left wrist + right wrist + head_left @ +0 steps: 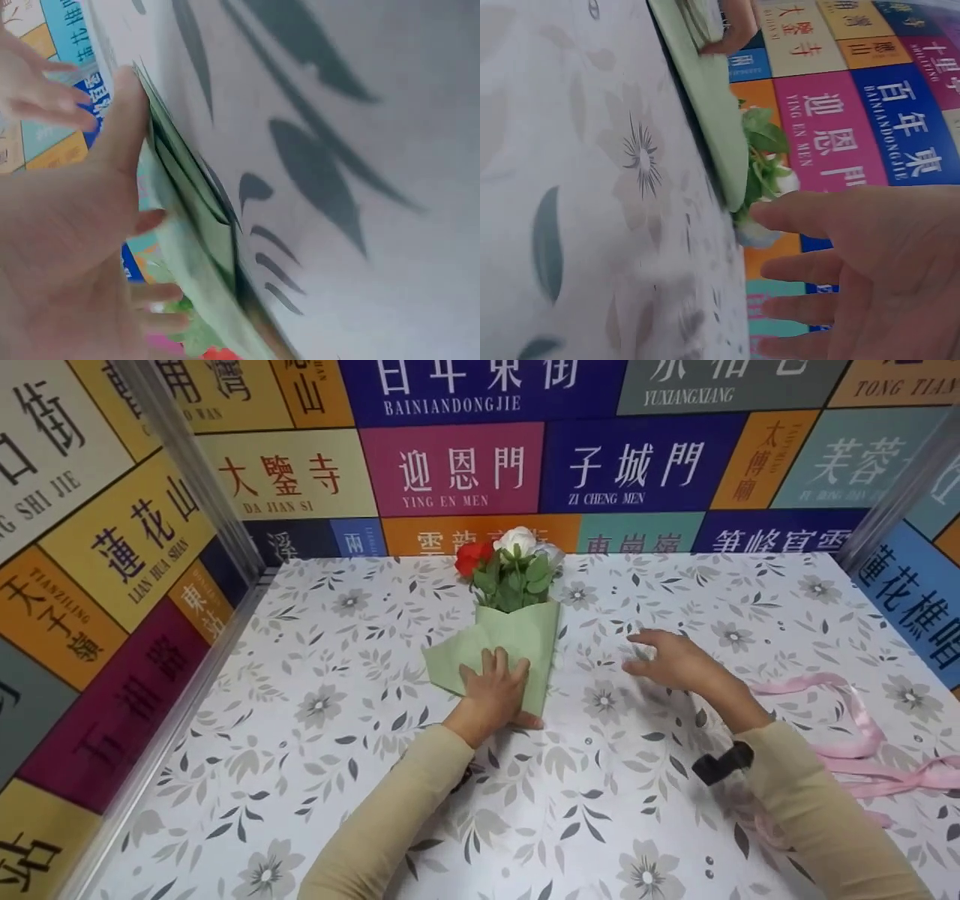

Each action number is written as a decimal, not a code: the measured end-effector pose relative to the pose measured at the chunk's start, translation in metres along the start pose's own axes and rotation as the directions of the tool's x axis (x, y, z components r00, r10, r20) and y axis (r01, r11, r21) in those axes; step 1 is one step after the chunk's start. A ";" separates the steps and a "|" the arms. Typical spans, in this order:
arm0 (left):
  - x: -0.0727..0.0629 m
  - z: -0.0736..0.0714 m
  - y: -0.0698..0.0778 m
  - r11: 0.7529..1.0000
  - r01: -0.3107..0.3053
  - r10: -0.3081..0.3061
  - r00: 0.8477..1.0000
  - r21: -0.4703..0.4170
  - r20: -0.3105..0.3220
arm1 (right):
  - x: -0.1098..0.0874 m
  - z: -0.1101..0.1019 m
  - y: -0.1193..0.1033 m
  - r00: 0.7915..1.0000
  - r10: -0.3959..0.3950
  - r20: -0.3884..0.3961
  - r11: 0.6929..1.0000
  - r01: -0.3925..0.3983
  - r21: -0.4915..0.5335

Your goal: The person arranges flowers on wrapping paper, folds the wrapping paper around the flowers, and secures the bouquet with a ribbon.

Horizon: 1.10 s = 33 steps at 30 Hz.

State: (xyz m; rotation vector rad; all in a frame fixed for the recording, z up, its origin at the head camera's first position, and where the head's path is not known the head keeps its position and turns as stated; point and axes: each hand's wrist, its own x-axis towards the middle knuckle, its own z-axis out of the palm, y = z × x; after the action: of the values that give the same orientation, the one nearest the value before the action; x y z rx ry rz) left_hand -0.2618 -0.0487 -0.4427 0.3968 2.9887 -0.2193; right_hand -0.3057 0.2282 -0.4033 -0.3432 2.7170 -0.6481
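A bouquet lies on the table, with a red flower (474,559), a white flower (515,541) and green leaves (511,585) standing out of pale green wrapping paper (517,631). Flat on the paper's lower part presses my left hand (491,696), its fingers spread and its thumb by the narrow bottom end. In the left wrist view, folded layers of the paper (191,225) show beside the thumb. My right hand (679,664) hovers to the right of the bouquet, touching nothing. The right wrist view shows its fingers (799,307) extended and apart.
Pink ribbon (862,727) lies in loops on the right side, partly behind my right forearm. A floral-patterned cloth (315,780) covers the table. Colourful panels with lettering (450,469) stand along the back and sides.
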 end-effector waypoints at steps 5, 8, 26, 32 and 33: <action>-0.004 0.001 -0.011 0.982 0.002 0.020 0.993 -0.188 0.114 | -0.038 -0.005 0.022 0.995 -0.058 -0.076 0.988 0.046 -0.147; -0.005 0.002 -0.019 0.974 0.008 0.028 0.987 -0.228 0.156 | -0.054 -0.007 0.041 0.985 -0.082 -0.155 0.978 0.050 -0.202; -0.017 0.002 -0.084 0.919 0.042 0.073 0.959 -0.392 0.273 | -0.126 -0.032 0.147 0.998 0.046 -0.041 0.990 -0.051 -0.134; -0.025 0.006 -0.105 0.905 0.081 0.040 0.961 -0.418 0.274 | -0.138 -0.027 0.174 0.993 0.112 -0.029 0.980 -0.115 -0.164; -0.026 0.006 -0.107 0.905 0.078 0.043 0.961 -0.418 0.273 | -0.139 -0.027 0.177 0.992 0.119 -0.029 0.979 -0.123 -0.162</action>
State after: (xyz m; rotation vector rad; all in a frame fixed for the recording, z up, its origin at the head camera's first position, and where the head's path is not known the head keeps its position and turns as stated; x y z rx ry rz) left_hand -0.2652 -0.1587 -0.4314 0.2615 2.6567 0.3482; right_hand -0.2151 0.4347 -0.4285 -0.2088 2.7904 -0.3982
